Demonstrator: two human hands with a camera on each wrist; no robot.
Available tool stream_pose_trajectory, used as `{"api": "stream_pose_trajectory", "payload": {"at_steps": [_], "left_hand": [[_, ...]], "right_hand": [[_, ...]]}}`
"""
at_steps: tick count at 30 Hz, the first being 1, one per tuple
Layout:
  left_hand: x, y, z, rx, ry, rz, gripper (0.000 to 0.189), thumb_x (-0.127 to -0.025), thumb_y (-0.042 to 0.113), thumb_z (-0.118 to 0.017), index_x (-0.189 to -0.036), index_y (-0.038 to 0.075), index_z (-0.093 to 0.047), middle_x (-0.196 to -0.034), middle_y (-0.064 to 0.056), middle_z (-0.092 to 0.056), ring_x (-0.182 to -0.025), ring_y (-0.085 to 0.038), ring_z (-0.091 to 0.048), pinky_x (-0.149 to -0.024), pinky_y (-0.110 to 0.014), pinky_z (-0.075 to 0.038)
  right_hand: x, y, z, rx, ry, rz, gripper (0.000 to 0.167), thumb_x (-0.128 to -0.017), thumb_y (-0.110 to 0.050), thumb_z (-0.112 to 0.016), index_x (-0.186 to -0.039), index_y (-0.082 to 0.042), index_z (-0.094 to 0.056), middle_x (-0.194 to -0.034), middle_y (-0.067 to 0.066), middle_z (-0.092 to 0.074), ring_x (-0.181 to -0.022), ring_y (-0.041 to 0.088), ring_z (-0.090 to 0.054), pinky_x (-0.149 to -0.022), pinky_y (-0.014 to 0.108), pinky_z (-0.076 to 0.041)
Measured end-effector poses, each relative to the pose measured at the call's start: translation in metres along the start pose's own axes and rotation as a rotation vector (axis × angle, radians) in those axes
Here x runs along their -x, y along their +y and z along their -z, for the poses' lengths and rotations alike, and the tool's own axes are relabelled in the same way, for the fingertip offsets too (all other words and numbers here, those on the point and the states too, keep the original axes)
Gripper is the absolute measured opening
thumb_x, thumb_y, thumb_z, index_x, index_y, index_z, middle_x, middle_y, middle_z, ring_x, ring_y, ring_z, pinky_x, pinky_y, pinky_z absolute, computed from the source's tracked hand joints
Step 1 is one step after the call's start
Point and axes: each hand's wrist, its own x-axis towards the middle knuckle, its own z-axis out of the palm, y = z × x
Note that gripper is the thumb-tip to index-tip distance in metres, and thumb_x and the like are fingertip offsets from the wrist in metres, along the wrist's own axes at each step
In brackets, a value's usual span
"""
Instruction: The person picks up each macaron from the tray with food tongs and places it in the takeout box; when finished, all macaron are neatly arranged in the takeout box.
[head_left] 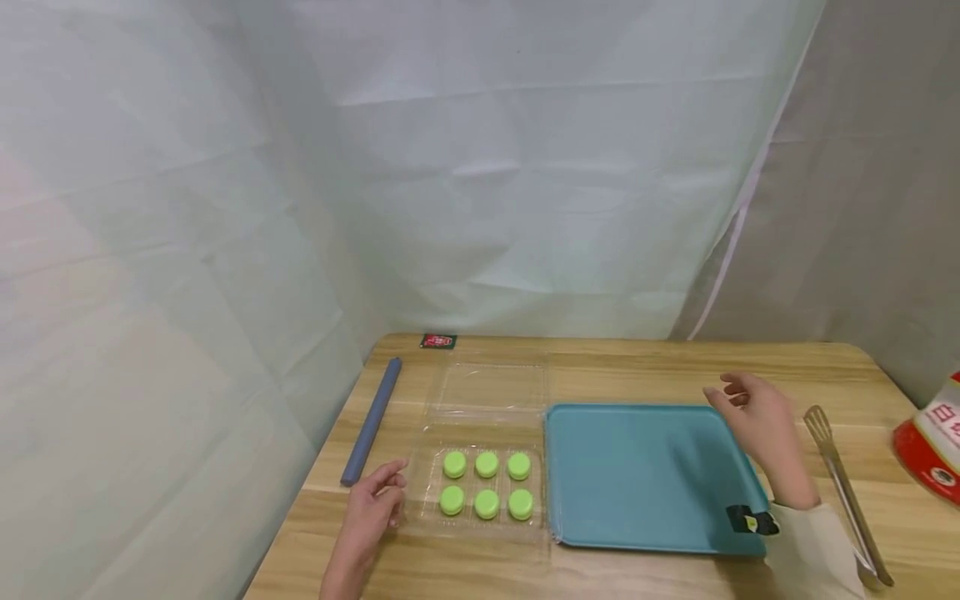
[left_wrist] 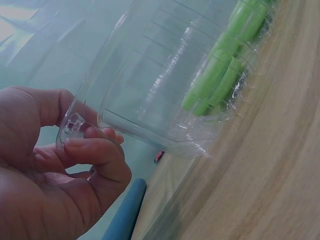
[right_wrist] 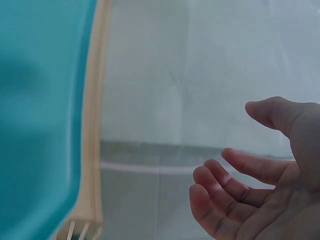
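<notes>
A clear plastic box (head_left: 420, 508) lies with its lid (head_left: 491, 387) folded back, several green macarons (head_left: 487, 504) sitting in its compartments. At the box's left edge my left hand (head_left: 372, 504) pinches the rim; the left wrist view has that hand (left_wrist: 65, 165) with fingers on both sides of the clear edge. A blue tray (head_left: 630, 475) is just right of the box. Over the tray's right side hovers my right hand (head_left: 761, 421), fingers loosely bent and holding nothing. In the right wrist view, the hand's (right_wrist: 255, 185) thumb stands well apart from the fingers.
Left of the box lies a blue-grey rolling pin (head_left: 372, 421). A metal slotted utensil (head_left: 836, 458) lies right of the tray. Farther right stands a red and white container (head_left: 937, 442). A small dark green packet (head_left: 438, 341) sits at the back edge.
</notes>
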Motion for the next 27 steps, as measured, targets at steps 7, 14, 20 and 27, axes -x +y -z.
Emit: {"api": "stream_pose_trajectory", "payload": {"at_steps": [7,14,20,27], "left_hand": [[0.001,0.001,-0.001,0.012,0.001,-0.016,0.056,-0.079,-0.018,-0.049,-0.135,-0.016,-0.051,-0.094,-0.009,-0.053,-0.053,-0.008,-0.040,-0.046,-0.018,-0.036],[0.001,0.001,-0.002,0.009,-0.002,-0.015,0.056,-0.081,-0.017,-0.048,-0.136,-0.016,-0.051,-0.095,-0.010,-0.053,-0.054,-0.008,-0.040,-0.047,-0.018,-0.036],[0.000,-0.001,-0.003,0.005,-0.005,-0.010,0.055,-0.081,-0.016,-0.049,-0.137,-0.015,-0.051,-0.096,-0.009,-0.054,-0.055,-0.009,-0.041,-0.047,-0.019,-0.036],[0.000,-0.002,0.000,-0.007,0.008,0.002,0.055,-0.081,-0.016,-0.048,-0.136,-0.014,-0.053,-0.094,-0.008,-0.053,-0.055,-0.008,-0.041,-0.048,-0.018,-0.036]], "right_hand": [[-0.018,-0.024,-0.021,-0.056,-0.031,0.032,0.047,-0.100,-0.025,-0.063,-0.127,0.013,-0.059,-0.109,0.033,-0.064,-0.095,0.046,-0.063,-0.074,0.060,-0.052],[-0.029,-0.042,-0.045,-0.097,-0.067,0.036,0.047,-0.100,-0.026,-0.063,-0.128,0.011,-0.059,-0.110,0.030,-0.064,-0.097,0.044,-0.063,-0.077,0.058,-0.053],[-0.034,-0.062,-0.068,-0.155,-0.111,0.010,0.045,-0.100,-0.026,-0.062,-0.130,0.007,-0.060,-0.113,0.026,-0.064,-0.101,0.041,-0.063,-0.080,0.056,-0.053],[-0.037,-0.089,-0.105,-0.237,-0.191,0.021,0.042,-0.100,-0.021,-0.063,-0.131,0.006,-0.060,-0.115,0.024,-0.064,-0.101,0.037,-0.063,-0.081,0.053,-0.054]]}}
